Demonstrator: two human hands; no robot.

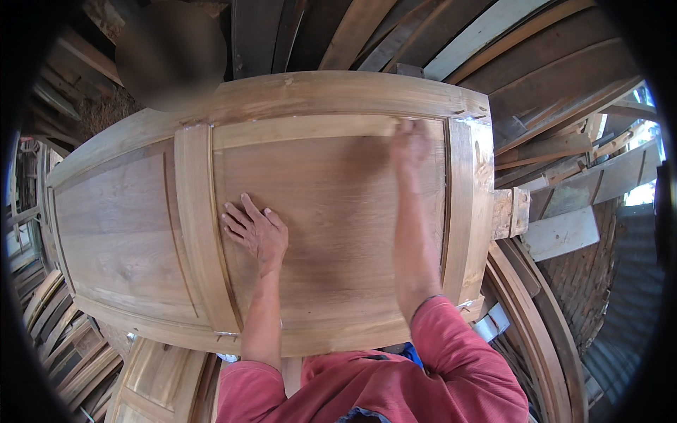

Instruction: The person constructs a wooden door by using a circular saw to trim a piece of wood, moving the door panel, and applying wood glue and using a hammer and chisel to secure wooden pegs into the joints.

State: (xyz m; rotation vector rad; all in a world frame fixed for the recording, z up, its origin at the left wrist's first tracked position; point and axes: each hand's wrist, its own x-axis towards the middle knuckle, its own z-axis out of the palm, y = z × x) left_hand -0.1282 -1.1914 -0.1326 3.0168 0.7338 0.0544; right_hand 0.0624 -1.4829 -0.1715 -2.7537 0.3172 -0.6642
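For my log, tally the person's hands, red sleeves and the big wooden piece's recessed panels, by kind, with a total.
Hands: 2 (left hand, right hand)
Red sleeves: 2 (left sleeve, right sleeve)
Recessed panels: 2 (left panel, right panel)
Total: 6

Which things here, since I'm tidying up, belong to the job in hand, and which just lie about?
Job in hand:
- panelled wooden piece, under left hand and right hand

Seemingly lying about:
- long boards beyond it
- white board, right
- planks, lower right
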